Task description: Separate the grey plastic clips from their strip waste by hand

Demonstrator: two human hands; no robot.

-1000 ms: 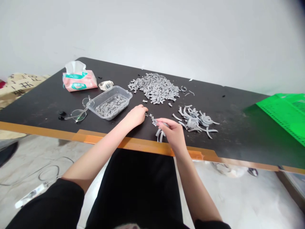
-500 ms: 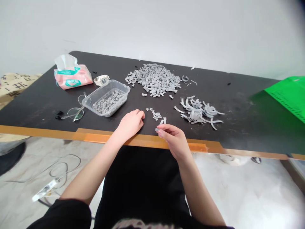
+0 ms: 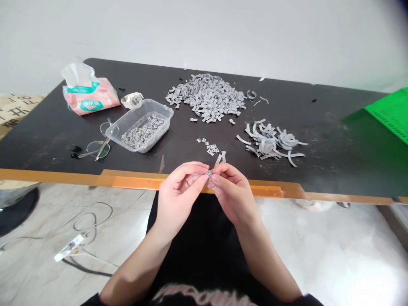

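My left hand and my right hand meet at the table's front edge, both in a pinch. A small grey piece sits between their fingertips, mostly covered by them. Just beyond the fingers lie two short grey strips, and behind these a few small grey pieces with dark marks. A large heap of flat grey pieces spreads over the back of the table. To the right is a tangle of longer curled grey strips.
A clear plastic tub, partly filled with small grey pieces, stands at left. Around it are glasses, a pale wrapped item and a tissue pack. Orange tape runs along the black table's edge; a green sheet is at right.
My left hand has risen from the tabletop and moved right, from resting with curled fingers to pinching beside my right hand. My right hand stays near its place with the grey piece. The view has shifted slightly.
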